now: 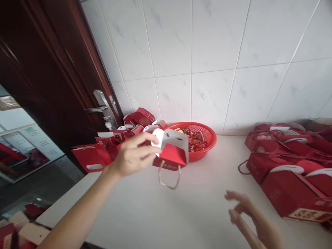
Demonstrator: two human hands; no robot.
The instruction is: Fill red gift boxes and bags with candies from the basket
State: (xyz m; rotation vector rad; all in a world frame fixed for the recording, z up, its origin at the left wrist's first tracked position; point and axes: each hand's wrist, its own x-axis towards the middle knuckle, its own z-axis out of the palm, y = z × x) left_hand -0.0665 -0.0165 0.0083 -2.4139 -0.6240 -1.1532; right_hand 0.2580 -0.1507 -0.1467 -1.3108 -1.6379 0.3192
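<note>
My left hand (136, 152) pinches the white rounded flap of a small red gift box (172, 155), holding it above the table in front of the red basket. The box stands open, its pale inside showing, and a beige cord handle (169, 186) dangles from its near side. Behind it, the red plastic basket (211, 138) holds many small red-wrapped candies (198, 140), partly hidden by the box. My right hand (252, 219) hovers at the lower right, thumb and fingers apart with nothing between them, left of the red boxes.
Rows of closed red gift boxes (285, 186) crowd the table's right side. More red boxes (141, 117) and a red bag-like box (92, 157) stand at the left, beside a dark wooden door (52, 52). A tiled wall (215, 38) backs the white table (160, 214).
</note>
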